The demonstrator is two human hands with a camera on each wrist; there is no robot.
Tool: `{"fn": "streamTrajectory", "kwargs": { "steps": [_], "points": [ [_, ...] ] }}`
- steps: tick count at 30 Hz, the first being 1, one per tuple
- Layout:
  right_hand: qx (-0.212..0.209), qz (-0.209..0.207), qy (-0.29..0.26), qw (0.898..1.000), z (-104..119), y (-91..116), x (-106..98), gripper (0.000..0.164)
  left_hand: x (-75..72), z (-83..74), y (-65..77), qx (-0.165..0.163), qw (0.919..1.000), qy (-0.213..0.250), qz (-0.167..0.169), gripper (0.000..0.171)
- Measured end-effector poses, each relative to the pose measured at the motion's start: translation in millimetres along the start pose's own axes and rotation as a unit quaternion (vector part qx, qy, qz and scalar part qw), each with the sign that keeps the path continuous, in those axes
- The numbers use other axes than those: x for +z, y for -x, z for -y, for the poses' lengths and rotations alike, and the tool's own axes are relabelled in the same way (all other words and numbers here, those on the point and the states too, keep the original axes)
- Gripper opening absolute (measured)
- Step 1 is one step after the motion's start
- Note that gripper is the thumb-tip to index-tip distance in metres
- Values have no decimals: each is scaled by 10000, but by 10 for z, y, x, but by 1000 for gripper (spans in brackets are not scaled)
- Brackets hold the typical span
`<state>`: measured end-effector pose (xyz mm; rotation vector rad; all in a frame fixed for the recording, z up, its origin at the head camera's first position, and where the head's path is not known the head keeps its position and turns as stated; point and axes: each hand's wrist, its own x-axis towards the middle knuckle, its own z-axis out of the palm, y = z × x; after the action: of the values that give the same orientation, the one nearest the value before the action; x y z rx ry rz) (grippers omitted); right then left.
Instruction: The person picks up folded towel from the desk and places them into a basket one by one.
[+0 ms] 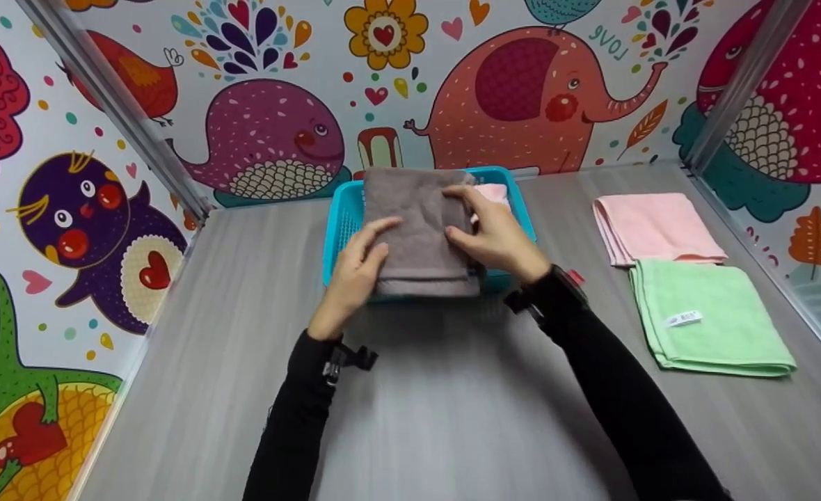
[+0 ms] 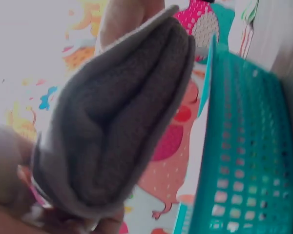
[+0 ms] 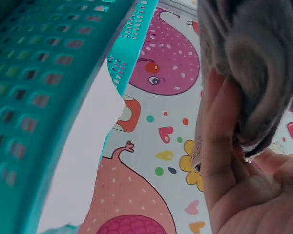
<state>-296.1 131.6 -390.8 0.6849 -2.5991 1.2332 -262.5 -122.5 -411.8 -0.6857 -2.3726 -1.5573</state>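
A folded grey-brown towel [image 1: 421, 243] is held level above a teal plastic basket [image 1: 334, 233]. My left hand [image 1: 349, 278] grips its left side, the thumb on top. On the right edge, my right hand [image 1: 497, 233] has thumb and fingertips over the upper face. From the left wrist, the towel's thick folded layers [image 2: 112, 117] show end-on, apart from the basket wall [image 2: 244, 141]. In the right wrist view, fingers [image 3: 219, 141] of my right hand curl under the towel [image 3: 263, 53]. Light pink cloth [image 1: 495, 195] shows inside the basket, mostly hidden by the towel.
To the right, a folded pink towel [image 1: 661, 226] lies on the grey table [image 1: 452, 417], with a folded green towel [image 1: 720, 320] just in front of it, touching or slightly overlapping its edge. Cartoon-printed panels [image 1: 396, 90] enclose the table's back and sides.
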Motion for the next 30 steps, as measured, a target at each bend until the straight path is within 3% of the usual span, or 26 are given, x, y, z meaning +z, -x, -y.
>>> {"fn": "streamTrajectory", "kwargs": {
  "steps": [3, 6, 8, 10, 15, 22, 25, 30],
  "points": [
    [50, -47, 15, 10000, 27, -152, 87, 56, -85, 81, -26, -68, 9993, 152, -324, 42],
    [61, -93, 49, 9999, 42, -297, 184, 57, -131, 202, -43, 79, 9962, 19, -866, 35],
    [13, -111, 96, 9999, 39, -389, 260, 55, -145, 316, -71, 288, 9919, -291, -1201, 31],
    [2, -116, 134, 9998, 31, -474, 347, 52, -150, 437, -99, 440, 9890, -567, -1296, 32],
    [235, 142, 309, 9991, -43, -617, 579, 44, -144, 647, -120, 504, 9857, -1334, -903, 45],
    [351, 1310, 608, 9889, -209, -632, 870, 50, -199, 831, -57, -172, 9746, -2200, -372, 39],
    [463, 1484, 731, 9851, -258, -625, 958, 49, -191, 849, -33, -379, 9652, -2586, -101, 37],
    [431, 1594, 1101, 9801, -244, -656, 997, 46, -171, 803, -65, -426, 9431, -3293, 191, 35]
  ]
}}
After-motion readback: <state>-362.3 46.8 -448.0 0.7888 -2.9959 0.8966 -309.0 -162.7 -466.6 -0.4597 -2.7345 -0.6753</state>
